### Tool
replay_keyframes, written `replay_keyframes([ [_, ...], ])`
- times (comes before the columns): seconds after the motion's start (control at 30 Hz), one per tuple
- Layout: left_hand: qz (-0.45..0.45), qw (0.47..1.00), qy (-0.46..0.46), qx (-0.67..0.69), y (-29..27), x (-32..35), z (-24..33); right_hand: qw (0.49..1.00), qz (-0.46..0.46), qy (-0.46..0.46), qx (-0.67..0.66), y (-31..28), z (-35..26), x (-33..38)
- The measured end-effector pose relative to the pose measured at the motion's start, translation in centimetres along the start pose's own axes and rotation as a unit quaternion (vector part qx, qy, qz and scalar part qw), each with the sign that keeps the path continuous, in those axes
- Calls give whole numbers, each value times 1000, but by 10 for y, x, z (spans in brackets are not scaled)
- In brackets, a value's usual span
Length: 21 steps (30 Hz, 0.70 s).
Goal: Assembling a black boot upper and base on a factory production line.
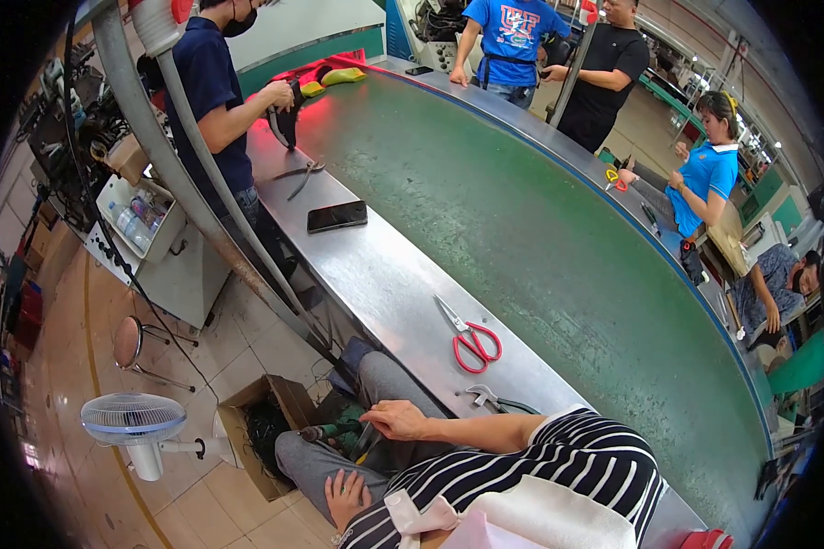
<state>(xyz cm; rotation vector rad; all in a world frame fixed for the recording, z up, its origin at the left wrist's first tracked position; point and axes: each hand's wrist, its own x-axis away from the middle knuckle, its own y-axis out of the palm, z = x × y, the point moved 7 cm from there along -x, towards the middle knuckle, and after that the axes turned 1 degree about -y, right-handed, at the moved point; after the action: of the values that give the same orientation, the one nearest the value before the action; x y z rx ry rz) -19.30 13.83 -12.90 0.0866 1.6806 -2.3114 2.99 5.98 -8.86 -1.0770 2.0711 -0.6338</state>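
My left hand [346,499] lies flat on my grey-trousered left thigh, fingers spread, holding nothing. Across my lap reaches my right arm, and my right hand [395,419] is closed with the fingers curled down. What it holds, if anything, is hidden beneath the fingers. Just beside it, over my legs, is a green object [325,432] with a narrow end; its kind is unclear. On the metal table edge near my right forearm lie red-handled scissors [471,343] and a dark-handled pincer-like tool [496,400].
A cardboard box [270,403] with dark tangled material stands by my knees, next to a white fan [137,425]. The green conveyor belt [522,229] runs alongside. A phone [337,217] and pliers [300,175] lie on its metal border. Several people stand or sit around it.
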Motion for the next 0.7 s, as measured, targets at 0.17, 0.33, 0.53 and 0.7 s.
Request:
replay_keyframes([
  [0.17,-2,1000,-12,-8,7,9,-7,1000,-14,4,-3,7,0,0],
  [0.33,-12,1000,-6,-14,13,7,-9,998,-19,38,-37,8,8,3],
  [0.53,-13,1000,-12,-11,6,9,-7,999,-39,29,-8,13,5,1],
  [0.7,-21,1000,-17,0,6,6,-5,999,-25,19,-6,10,5,1],
])
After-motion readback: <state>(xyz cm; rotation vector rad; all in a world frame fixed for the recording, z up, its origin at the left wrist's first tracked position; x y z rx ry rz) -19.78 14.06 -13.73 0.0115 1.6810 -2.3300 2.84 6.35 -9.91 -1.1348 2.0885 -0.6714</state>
